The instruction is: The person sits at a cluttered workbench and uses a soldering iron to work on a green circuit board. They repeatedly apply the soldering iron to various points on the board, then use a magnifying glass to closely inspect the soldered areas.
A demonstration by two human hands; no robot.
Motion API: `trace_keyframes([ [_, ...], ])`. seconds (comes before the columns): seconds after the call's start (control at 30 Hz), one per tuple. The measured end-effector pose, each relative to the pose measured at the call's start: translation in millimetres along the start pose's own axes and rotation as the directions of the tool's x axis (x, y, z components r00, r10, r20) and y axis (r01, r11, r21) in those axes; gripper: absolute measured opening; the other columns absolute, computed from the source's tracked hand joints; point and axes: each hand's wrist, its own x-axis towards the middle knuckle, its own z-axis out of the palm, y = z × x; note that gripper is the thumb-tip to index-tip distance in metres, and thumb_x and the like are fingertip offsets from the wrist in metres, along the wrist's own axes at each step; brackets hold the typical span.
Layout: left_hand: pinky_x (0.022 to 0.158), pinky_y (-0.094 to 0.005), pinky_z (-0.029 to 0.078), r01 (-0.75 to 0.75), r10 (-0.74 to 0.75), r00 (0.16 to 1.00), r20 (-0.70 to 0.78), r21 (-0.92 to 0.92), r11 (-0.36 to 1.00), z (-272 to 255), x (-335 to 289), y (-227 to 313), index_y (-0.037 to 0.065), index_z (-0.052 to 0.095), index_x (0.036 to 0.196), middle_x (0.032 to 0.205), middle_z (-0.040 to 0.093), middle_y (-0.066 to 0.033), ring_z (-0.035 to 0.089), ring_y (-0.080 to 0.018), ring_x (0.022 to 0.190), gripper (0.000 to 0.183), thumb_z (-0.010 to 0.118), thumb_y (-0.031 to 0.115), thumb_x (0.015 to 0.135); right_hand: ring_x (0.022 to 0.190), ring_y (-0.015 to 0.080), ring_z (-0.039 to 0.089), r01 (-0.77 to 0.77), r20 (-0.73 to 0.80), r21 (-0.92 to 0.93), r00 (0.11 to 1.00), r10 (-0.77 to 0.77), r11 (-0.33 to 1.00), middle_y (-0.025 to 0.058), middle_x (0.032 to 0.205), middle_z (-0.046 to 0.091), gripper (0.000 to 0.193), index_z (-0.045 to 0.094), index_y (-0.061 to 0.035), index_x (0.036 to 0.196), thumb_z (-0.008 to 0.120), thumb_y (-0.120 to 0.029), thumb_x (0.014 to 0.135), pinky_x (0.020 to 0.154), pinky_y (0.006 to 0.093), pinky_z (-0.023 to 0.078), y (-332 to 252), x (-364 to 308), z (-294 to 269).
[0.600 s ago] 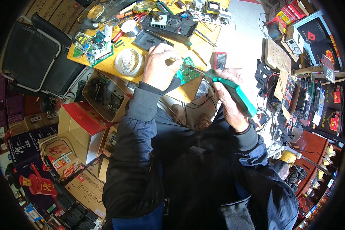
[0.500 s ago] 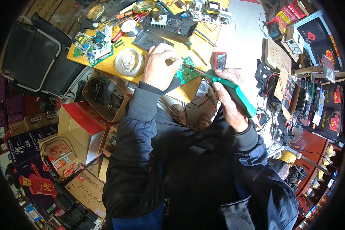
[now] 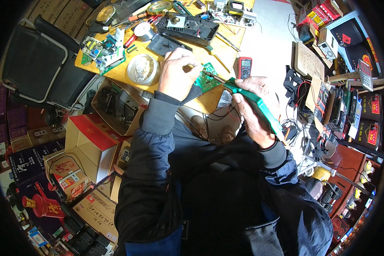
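Observation:
A green circuit board (image 3: pixel 209 82) lies near the front right corner of the wooden table. My right hand (image 3: pixel 257 112) is wrapped round the green handle of a soldering iron (image 3: pixel 260 106). The iron's metal tip reaches left and touches, or nearly touches, the board's surface. At the board's left edge my left hand (image 3: pixel 178 73) is closed in a pinch, thumb against fingers. What it pinches is too small or too hidden to make out. Just left of that hand stands a round white tub (image 3: pixel 143 69) with pale, crumpled contents.
A red multimeter (image 3: pixel 244 67) stands beyond the board, right of the table. Behind my hands are a black plastic housing (image 3: pixel 187 30), a solder spool (image 3: pixel 144 31) and another populated circuit board (image 3: pixel 103 52). Open cardboard boxes (image 3: pixel 94 145) crowd the floor at left, near a black chair (image 3: pixel 36 59).
My right hand and the soldering iron have shifted slightly left, with the tip still at the board. The left hand keeps its pinch in nearly the same place.

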Motion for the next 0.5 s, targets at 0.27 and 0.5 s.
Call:
trace_keyframes([
  [0.27, 0.094, -0.0395, 0.05, -0.012, 0.012, 1.0, -0.007, 0.023, 1.0, 0.8, 0.2, 0.3, 0.006, 0.077, 0.087, 0.101, 0.07, -0.0066, 0.065, -0.0279, 0.102, 0.008, 0.082, 0.008, 0.081, 0.095, 0.0215, 0.065, -0.036, -0.008, 0.007, 0.999, 0.036, 0.999, 0.0116, 0.106, 0.066, 0.032, 0.076, -0.0017, 0.116, 0.081, 0.005, 0.085, 0.082, 0.0303, 0.054, -0.5, -1.3, 0.9],
  [0.5, 0.095, -0.0398, 0.05, -0.006, 0.006, 1.0, -0.004, 0.028, 1.0, 0.9, 0.0, 1.0, 0.006, 0.077, 0.087, 0.101, 0.07, -0.0066, 0.064, -0.0281, 0.103, 0.009, 0.083, 0.008, 0.081, 0.095, 0.0226, 0.066, -0.032, -0.007, -0.008, 0.999, 0.032, 0.999, 0.012, 0.105, 0.066, 0.032, 0.076, -0.0016, 0.115, 0.082, 0.004, 0.084, 0.083, 0.0313, 0.054, -0.4, -1.5, 1.0],
])
